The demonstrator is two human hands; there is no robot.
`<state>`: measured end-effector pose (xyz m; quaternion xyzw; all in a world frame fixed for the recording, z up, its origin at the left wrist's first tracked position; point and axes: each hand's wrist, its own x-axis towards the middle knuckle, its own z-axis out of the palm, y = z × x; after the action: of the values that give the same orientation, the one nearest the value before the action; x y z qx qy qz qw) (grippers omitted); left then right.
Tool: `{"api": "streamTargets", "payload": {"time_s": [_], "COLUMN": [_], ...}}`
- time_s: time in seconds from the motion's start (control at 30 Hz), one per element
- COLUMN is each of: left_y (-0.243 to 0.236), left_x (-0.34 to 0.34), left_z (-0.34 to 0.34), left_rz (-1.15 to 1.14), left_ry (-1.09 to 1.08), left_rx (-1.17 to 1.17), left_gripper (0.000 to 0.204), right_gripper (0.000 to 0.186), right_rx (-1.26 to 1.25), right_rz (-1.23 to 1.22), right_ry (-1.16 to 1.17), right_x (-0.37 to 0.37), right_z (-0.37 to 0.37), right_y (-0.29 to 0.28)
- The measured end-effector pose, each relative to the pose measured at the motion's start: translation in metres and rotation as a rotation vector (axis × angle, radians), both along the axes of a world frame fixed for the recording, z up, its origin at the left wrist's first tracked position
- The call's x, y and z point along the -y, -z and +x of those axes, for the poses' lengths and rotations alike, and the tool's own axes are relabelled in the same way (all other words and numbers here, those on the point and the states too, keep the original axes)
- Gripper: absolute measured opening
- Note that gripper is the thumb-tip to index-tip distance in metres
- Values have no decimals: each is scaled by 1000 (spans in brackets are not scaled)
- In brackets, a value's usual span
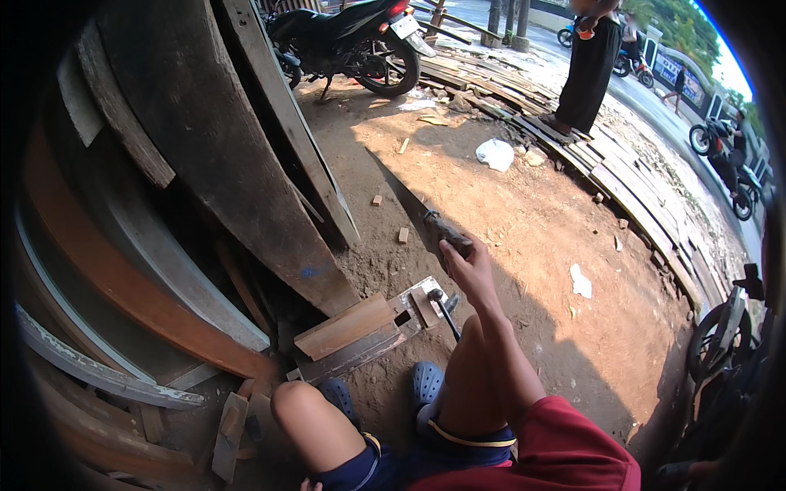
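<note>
Big wooden planks (205, 139) lean at the left side over the dirt ground (532, 237). A black motorbike (344, 37) stands at the top edge of the ground. A short wooden block (344, 326) lies in a metal clamp (413, 309) just before the blue sandals (426, 383). The right hand (467, 263) is raised over the clamp, its fingers closed around the hammer (444, 231). The left hand is not visible.

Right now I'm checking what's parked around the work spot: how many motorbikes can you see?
3, maybe more. A black motorbike stands at top centre, a rider's dark motorbike is on the road at right, and a small distant motorbike sits at top right. A wheel at the right edge may be another.
</note>
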<state>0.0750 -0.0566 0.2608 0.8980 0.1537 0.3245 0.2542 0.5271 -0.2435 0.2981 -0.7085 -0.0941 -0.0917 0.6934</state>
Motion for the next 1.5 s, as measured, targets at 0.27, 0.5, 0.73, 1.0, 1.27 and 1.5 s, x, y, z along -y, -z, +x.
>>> {"api": "streamTargets", "payload": {"time_s": [0.27, 0.5, 0.73, 1.0, 1.27, 1.5], "left_y": [-25, -34, -5, -48, -88, -40], "left_x": [-17, -39, -104, -76, -114, -140], "left_z": [62, 136, 153, 168, 173, 238], "left_rz": [-101, -53, -569, -236, -393, -607], "left_ry": [-188, -161, -103, -51, -146, -11], "left_rx": [126, 275, 311, 337, 489, 341], "left_gripper": [23, 9, 11, 16, 11, 9], "right_gripper": [32, 26, 32, 53, 41, 46], "right_rx": [-50, 6, -99, -368, -345, -504], "right_rz": [-119, -109, -95, 45, 17, -33], "right_ry": [-46, -55, -44, -210, -178, -85], "right_x": [-10, -3, 9, 18, 27, 40], "right_z": [-15, -17, -12, -28, -26, -44], "right_y": [34, 48, 65, 43, 52, 58]}}
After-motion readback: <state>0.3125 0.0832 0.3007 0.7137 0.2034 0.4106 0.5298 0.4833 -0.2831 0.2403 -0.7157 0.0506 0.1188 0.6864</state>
